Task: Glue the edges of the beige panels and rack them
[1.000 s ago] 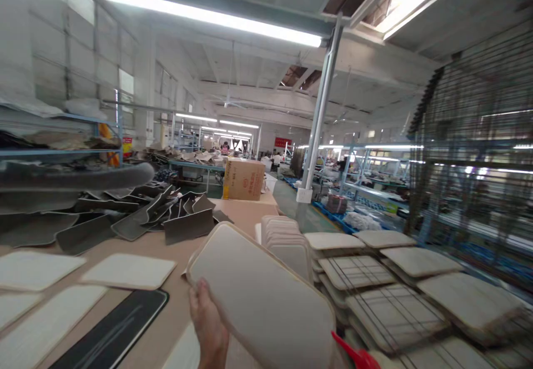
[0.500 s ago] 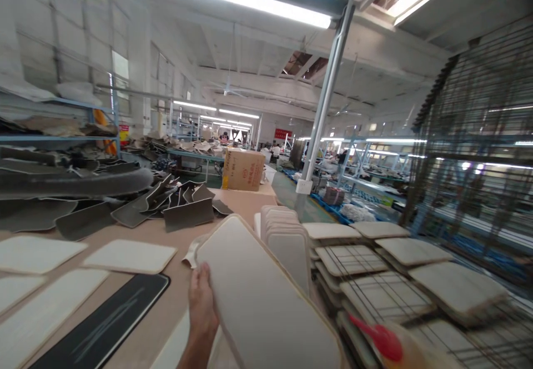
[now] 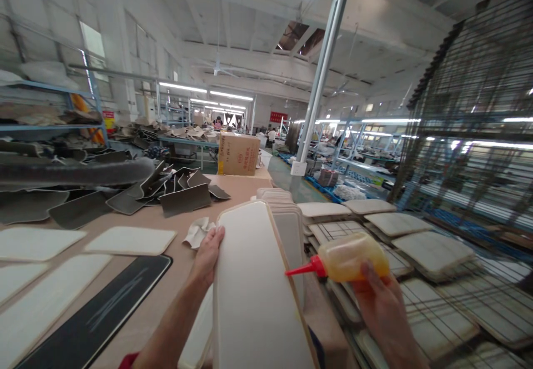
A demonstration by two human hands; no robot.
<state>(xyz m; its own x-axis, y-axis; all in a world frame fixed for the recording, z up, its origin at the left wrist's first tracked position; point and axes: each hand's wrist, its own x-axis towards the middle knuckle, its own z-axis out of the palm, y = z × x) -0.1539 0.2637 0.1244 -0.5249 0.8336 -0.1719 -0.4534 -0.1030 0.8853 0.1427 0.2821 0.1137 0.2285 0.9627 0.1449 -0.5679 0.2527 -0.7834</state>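
A panel [image 3: 252,280] is gripped by the left hand [image 3: 209,251] and held to its right, long axis forward. A bottle [image 3: 343,253] is clasped by the right hand [image 3: 381,297], nozzle [image 3: 306,268] at the panel's nearer edge.

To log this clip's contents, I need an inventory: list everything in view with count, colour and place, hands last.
held panel: one, off-white, centre foreground
squeeze bottle: one, yellow with red nozzle, right of held panel
crumpled piece: one, off-white, left of held panel
flat panels: at least four, whitish, left
dark panel: one, black, left foreground
standing panels: several, pale, behind held panel
racked panels: many, whitish, right
curved pieces: many, dark grey, left
table: one, tan, beneath
cardboard box: one, brown, table's far end
pole: one, grey, beyond
distant clutter: uncountable, mixed, background
left hand: one, bare, gripping held panel's left edge
right hand: one, bare, gripping bottle
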